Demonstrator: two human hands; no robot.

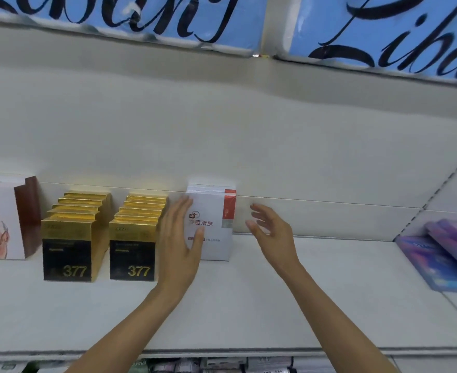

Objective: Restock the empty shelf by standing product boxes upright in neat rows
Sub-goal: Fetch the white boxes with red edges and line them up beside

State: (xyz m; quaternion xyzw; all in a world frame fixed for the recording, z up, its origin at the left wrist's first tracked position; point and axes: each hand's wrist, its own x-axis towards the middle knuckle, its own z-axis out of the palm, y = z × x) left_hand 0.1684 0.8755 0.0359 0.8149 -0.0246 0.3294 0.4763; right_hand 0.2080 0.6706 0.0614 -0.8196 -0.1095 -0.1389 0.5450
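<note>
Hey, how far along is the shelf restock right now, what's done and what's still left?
Done: two rows of gold and black boxes stand upright at the left. In hand: a short row of white boxes stands beside them, with the left hand open at its front and the right hand open just off its right side, holding nothing. Left: the shelf is bare from there to the purple packs, so roughly half looks unfilled.

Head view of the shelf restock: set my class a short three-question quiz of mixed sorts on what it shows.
1. True or false: the white boxes stand upright.
2. How many rows of gold and black boxes stand on the shelf?
3. Which hand has its fingers in front of the white boxes: A left hand, B right hand?

Key: 1 true; 2 two; 3 A.
</note>
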